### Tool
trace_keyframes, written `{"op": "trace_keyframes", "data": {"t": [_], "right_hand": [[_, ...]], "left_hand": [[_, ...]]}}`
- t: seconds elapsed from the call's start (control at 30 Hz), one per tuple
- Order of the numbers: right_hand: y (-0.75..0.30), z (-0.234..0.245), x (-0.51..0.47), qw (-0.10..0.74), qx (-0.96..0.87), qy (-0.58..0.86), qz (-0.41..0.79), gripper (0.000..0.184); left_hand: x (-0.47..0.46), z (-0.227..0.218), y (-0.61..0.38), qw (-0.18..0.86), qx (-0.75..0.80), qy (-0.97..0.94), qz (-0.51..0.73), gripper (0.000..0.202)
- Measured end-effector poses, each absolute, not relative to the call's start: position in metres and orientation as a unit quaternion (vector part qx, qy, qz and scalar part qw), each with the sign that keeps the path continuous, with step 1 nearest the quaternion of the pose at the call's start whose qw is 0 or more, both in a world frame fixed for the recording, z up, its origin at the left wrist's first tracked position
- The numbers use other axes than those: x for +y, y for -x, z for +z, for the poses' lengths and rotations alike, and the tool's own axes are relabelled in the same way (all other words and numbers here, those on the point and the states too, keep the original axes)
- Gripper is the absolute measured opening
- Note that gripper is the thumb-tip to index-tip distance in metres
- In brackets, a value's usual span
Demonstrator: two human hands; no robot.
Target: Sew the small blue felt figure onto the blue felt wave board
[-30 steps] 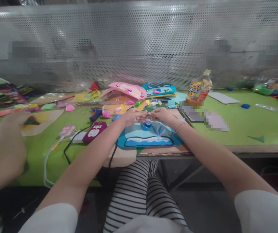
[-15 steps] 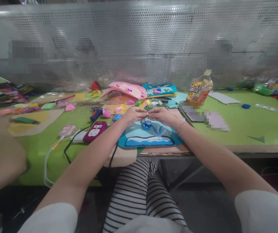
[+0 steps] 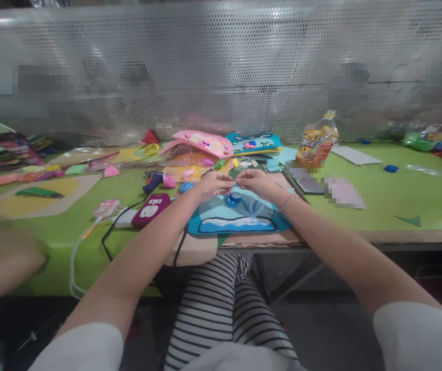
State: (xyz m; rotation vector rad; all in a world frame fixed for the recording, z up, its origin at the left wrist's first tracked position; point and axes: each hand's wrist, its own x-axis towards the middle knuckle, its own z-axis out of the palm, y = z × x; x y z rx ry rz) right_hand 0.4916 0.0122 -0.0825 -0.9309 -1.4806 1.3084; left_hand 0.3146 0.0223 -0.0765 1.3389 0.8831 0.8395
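Head view: our left hand point(image 3: 214, 185) and right hand point(image 3: 256, 183) nearly meet, fingers bunched — we can't tell if they pinch anything; the blue round thing point(image 3: 235, 197) lies at six o'clock, near both alike, on the blue sheet point(image 3: 221, 210), longways nine to three.

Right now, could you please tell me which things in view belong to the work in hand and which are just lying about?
Apparently in use:
Left hand and right hand, fingertips close together; anything pinched is too small to tell
Blue sheet beneath them
Round blue item on it

Apparently lying about:
Yellow-labelled bag
White board
Purple box
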Motion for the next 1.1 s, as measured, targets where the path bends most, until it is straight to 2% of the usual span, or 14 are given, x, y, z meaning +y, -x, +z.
{"op": "trace_keyframes", "data": {"t": [0.3,0.7,0.87,1.1], "right_hand": [[-0.4902,-0.0814,0.0109,0.461,-0.586,0.392,0.540,0.013],[-0.4886,-0.0810,0.0112,0.433,-0.671,0.446,0.404,0.043],[-0.4888,-0.0805,0.0097,0.418,-0.694,0.446,0.380,0.046],[-0.4889,-0.0835,0.0124,0.425,-0.704,0.425,0.378,0.047]], "left_hand": [[0.0253,-0.0766,-0.3119,0.607,0.395,-0.591,0.356,0.030],[0.0233,-0.0759,-0.3124,0.618,0.390,-0.599,0.328,0.032],[0.0190,-0.0734,-0.3137,0.630,0.378,-0.607,0.303,0.032],[0.0193,-0.0753,-0.3147,0.583,0.390,-0.638,0.317,0.023]]}}
